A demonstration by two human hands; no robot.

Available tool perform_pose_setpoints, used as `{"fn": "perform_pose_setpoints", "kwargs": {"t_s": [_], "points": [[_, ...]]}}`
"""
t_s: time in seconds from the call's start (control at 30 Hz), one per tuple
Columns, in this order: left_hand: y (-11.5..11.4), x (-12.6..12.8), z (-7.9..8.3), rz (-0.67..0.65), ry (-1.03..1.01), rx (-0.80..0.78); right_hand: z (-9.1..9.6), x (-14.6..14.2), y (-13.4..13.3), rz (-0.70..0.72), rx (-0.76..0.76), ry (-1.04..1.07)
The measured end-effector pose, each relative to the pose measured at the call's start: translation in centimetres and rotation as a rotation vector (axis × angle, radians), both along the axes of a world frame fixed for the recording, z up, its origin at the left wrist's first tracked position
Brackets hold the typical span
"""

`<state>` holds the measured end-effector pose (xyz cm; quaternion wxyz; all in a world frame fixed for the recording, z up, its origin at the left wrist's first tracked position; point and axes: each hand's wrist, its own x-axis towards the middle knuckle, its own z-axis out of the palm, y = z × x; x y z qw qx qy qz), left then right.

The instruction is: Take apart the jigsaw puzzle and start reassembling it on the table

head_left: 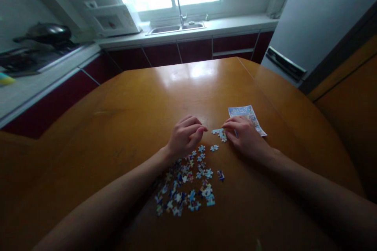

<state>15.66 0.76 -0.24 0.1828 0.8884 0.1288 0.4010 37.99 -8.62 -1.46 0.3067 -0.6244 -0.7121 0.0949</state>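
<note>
My left hand [187, 135] hovers just beyond a heap of loose jigsaw pieces [178, 196]. Its fingers are curled with the thumb against them, and I cannot make out whether anything is between them. Farther right, my right hand [243, 133] has its fingertips drawn together at the edge of a small joined section of light-blue puzzle [222, 136], pinching a puzzle piece [236, 133] that is mostly hidden. Partly under that hand lies a printed picture sheet [241, 110]. Single pieces rest between the hands, among them a pale blue one [214, 148] and a dark one [220, 175].
The wooden table [141, 102] spreads out around the pieces. Behind it runs a counter with a sink [167, 29], a faucet [180, 4] and a white microwave [113, 19]. A wok [48, 33] sits on the stove at left; a refrigerator [318, 19] stands at right.
</note>
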Motion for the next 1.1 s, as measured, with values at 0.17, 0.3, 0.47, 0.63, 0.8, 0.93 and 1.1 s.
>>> {"fn": "perform_pose_setpoints", "kwargs": {"t_s": [0.17, 0.3, 0.47, 0.63, 0.8, 0.93, 1.1], "points": [[0.1, 0.0, -0.2, 0.031, -0.033, 0.006, 0.4, -0.4, -0.6, 0.074, 0.024, 0.030], [0.2, 0.0, -0.2, 0.056, -0.043, -0.005, 1.7, -2.2, -2.3, 0.203, -0.009, 0.010], [0.0, 0.1, -0.3, 0.053, -0.016, 0.007, 2.3, -4.9, -5.0, 0.362, -0.103, -0.088], [-0.1, 0.2, -0.3, 0.042, -0.006, 0.032, 1.4, -6.2, -6.0, 0.302, -0.136, -0.159], [-0.1, 0.2, -0.4, 0.033, 0.001, 0.030, 1.1, -6.7, -6.3, 0.228, -0.156, -0.116], [0.0, 0.1, -0.5, 0.025, 0.006, 0.035, 1.0, -6.7, -6.4, 0.220, -0.147, -0.107], [-0.2, 0.2, -0.4, -0.018, 0.081, 0.054, 1.5, -5.5, -5.4, 0.221, -0.124, -0.114]]}}
